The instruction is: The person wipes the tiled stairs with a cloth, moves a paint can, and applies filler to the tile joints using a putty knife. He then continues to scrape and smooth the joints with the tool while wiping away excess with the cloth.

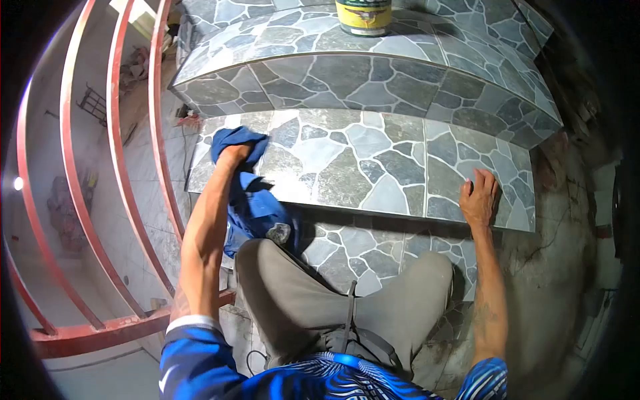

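Note:
My left hand (235,155) is closed on a blue cloth (230,137), pressing it against the left part of the stone-patterned tiled step (320,143). The rest of the cloth hangs over the step's front edge toward my knee, with a pale patch near its lower end. On the right part of the same step rests my right hand (479,197), its fingers pointing away from me and slightly bent. Nothing shows in that hand.
Red metal railing bars (119,160) curve along my left. A can with a yellow label (364,15) stands on the higher step (293,33). My bent knees are close to the step's front edge. Beyond the railing, a dark metal frame (92,105) lies below.

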Tool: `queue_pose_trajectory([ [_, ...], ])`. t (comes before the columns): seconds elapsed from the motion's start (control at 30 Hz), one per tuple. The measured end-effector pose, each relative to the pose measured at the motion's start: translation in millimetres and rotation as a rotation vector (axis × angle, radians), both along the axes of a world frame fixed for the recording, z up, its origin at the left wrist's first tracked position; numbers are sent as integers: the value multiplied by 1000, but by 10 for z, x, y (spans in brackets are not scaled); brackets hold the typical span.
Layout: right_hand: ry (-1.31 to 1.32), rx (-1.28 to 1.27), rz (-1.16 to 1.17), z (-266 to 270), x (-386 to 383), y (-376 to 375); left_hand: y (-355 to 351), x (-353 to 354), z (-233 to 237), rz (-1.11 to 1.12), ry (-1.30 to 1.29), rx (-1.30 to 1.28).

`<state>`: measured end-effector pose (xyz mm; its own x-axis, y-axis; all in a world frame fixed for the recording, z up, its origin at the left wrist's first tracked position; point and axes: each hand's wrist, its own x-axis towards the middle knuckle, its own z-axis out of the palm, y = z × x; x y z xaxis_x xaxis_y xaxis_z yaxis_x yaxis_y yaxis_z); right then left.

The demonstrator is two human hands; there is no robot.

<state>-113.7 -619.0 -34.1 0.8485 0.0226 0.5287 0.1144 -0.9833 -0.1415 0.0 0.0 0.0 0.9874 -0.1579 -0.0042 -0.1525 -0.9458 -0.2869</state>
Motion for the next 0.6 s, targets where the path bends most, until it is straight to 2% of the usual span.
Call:
queue_pose_trajectory([
  [0.07,-13,-56,-57,33,38,-8,-176,-129,237,50,47,67],
  [0.1,-3,-43,-83,29,49,112,-8,58,129,-112,79,-111],
  [0.13,5,-63,-99,70,79,102,-254,206,-124,-129,39,-386],
  [0.17,25,-79,-109,81,77,127,-673,243,-174,-247,84,-282],
  [0.2,47,-85,-115,72,63,133,-1063,271,-468,-467,1,-170],
  [0.23,37,-90,-93,43,48,156,-1788,-3,66,-419,255,-96],
  [0.3,8,-114,-70,36,1,106,-1790,-78,408,-474,254,-110],
  [0.43,-10,-42,64,42,33,-35,-1398,-161,718,-587,250,-103],
  [0.47,0,-62,34,44,34,1,-810,-97,355,-561,-24,-349],
  [0.53,9,-98,-41,97,26,82,-511,23,253,-377,59,-192],
  [0.57,29,-92,-63,88,39,127,-337,191,-123,-352,-3,-121],
  [0.6,51,-89,-83,86,39,160,-345,287,-378,-271,-11,-385],
])
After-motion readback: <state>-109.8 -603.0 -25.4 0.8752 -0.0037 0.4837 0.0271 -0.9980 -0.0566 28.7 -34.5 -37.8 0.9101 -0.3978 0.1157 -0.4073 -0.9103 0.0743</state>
